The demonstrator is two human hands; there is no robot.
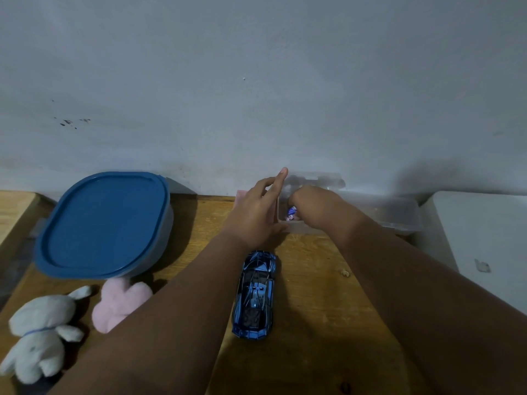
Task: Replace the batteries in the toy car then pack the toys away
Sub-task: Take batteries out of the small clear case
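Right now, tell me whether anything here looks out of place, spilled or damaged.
Two small things: a pale scrap lies loose on the table right of the toy car, and dark splatter marks stain the wall.

**A room at home**

We think this is a room in a home. We see a worn wooden table (313, 295) pushed up against a plain grey wall (256, 81) with a few dark marks on it. On the table lie a white soft toy (37, 332), a pink soft toy (119, 303) and a shiny blue toy car (255, 295). A tub (105, 223) with a blue lid and a small clear box (405, 212) sit by the wall.
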